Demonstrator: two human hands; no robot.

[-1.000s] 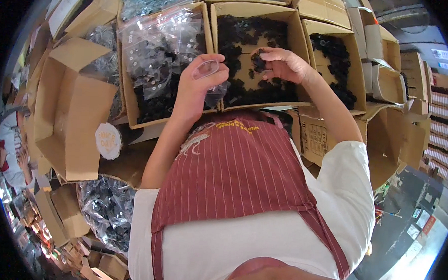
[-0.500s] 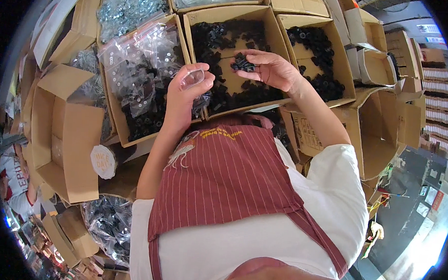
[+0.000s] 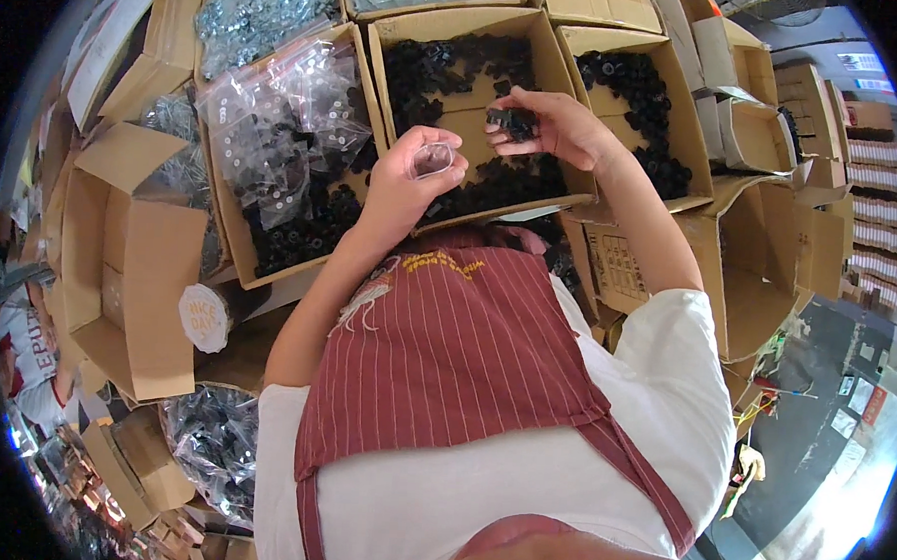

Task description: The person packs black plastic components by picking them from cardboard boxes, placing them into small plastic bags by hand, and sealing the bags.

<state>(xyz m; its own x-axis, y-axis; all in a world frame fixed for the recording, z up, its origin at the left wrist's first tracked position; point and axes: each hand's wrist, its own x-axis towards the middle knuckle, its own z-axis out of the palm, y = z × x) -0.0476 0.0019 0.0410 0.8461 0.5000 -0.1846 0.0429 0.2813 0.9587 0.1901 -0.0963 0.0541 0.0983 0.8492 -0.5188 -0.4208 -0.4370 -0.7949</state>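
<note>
My left hand (image 3: 405, 183) is closed around a clear plastic holder (image 3: 433, 159) with an open, rounded mouth facing up; whether it is a cup or a bag I cannot tell. To its right, my right hand (image 3: 563, 131) holds a small heap of black plastic parts (image 3: 513, 125) in its curled fingers. The two hands are apart. Both are above a cardboard box (image 3: 462, 122) that holds many loose black parts (image 3: 503, 180), heaped mostly along its sides.
A box to the left holds clear bags (image 3: 275, 137) with black parts below them. Another box (image 3: 610, 127) of black parts stands on the right. Clear packed pieces (image 3: 265, 17) lie at the far left. Open cartons (image 3: 162, 298) flank me.
My left hand has moved right with the clear holder, closer to my right hand. My right hand has shifted slightly right, and its fingers have closed more around the black parts.
</note>
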